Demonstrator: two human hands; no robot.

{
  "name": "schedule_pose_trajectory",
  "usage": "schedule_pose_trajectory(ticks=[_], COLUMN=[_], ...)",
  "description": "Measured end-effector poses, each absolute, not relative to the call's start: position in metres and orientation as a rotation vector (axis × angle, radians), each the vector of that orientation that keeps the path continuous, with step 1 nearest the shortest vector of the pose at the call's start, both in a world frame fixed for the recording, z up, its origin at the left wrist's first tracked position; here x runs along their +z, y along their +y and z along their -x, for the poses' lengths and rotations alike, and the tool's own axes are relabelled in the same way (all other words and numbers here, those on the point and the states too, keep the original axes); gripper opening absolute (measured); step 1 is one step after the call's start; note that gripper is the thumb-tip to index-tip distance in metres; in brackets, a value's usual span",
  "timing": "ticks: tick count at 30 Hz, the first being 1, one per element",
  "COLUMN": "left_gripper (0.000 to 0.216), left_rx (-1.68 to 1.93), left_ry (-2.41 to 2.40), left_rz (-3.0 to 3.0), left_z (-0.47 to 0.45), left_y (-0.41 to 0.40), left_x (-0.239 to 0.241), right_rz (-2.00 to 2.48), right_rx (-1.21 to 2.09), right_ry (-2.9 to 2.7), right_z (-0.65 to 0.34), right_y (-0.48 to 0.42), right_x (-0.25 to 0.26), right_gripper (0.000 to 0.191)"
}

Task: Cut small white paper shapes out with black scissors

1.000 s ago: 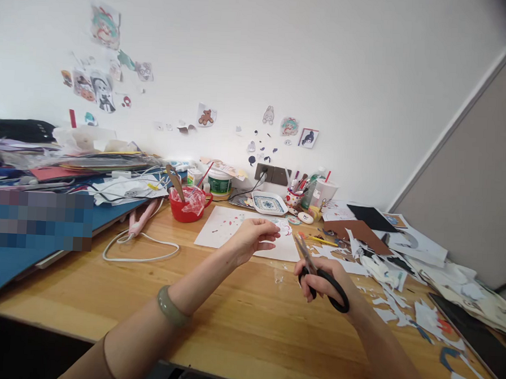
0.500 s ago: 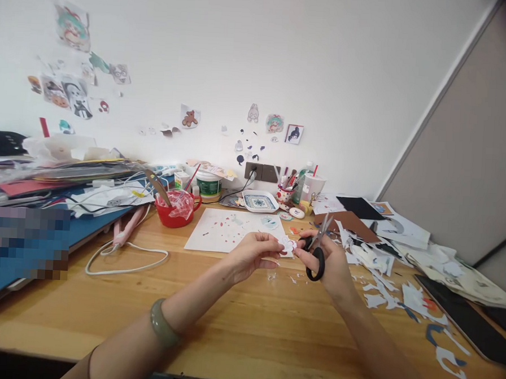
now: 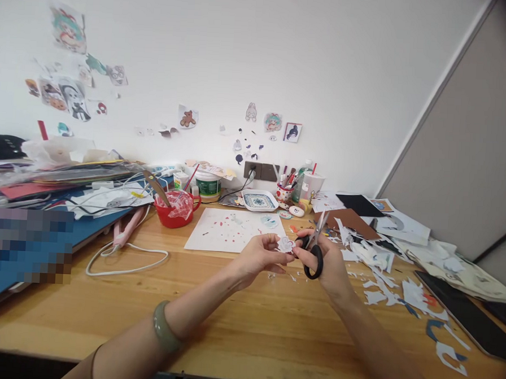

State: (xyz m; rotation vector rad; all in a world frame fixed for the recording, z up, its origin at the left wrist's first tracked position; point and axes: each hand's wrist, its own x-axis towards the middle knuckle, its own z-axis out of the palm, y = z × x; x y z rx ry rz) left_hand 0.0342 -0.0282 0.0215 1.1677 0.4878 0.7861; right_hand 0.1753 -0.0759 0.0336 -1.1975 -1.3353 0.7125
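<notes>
Pinching the already cut-out paper piece in left hand, gripping scissors in right hand, pointing blades away, apparently leaving only edge-trimming outstanding.

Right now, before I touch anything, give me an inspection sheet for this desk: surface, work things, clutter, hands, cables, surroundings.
Surface: wooden desk, with tiny paper bits near the hands.
Work things: small paper cutout, held above the desk; black-handled scissors, blades pointing away from the person; white sheet with small coloured marks or pieces, too small to tell.
Clutter: paper scraps at right; red cup with crumpled plastic at left.
Hands: left hand pinches the cutout; right hand holds the scissors, fingertips at the cutout's edge.
Cables: white cord looped on the desk; black cord plugged into the wall socket.
Surroundings: white wall with pictures; grey panel at right.
</notes>
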Motion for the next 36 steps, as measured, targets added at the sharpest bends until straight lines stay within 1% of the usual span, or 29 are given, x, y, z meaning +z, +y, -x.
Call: schedule_pose_trajectory(ticks=[6, 14, 19, 27, 36], left_gripper=[0.025, 0.018, 0.014, 0.020, 0.020], left_rx=[0.832, 0.812, 0.737, 0.752, 0.745], left_ry=[0.523, 0.534, 0.559, 0.538, 0.549], left_rz=[-1.155, -1.180, -1.197, -1.132, -1.137], left_z=[-0.0343, -0.0336, -0.0320, -0.0304, -0.0306], left_y=[-0.0287, -0.0274, -0.0267, -0.0244, -0.0232], left_x=[0.0218, 0.0220, 0.0220, 0.0202, 0.0178], right_rz=[1.214, 1.168, 1.135, 1.170, 1.207], right_rx=[0.665, 0.736, 0.788, 0.807, 0.819], right_ry=[-1.369, -1.356, -1.316, -1.324, -1.268], right_z=[-0.1748, -0.1737, -0.1758, -0.1754, -0.1757], right_y=[-0.0743, -0.0773, -0.0777, -0.0794, -0.0791], right_x=[0.0305, 0.0340, 0.0348, 0.0372, 0.0380], right_gripper=[0.023, 0.025, 0.027, 0.025, 0.026])
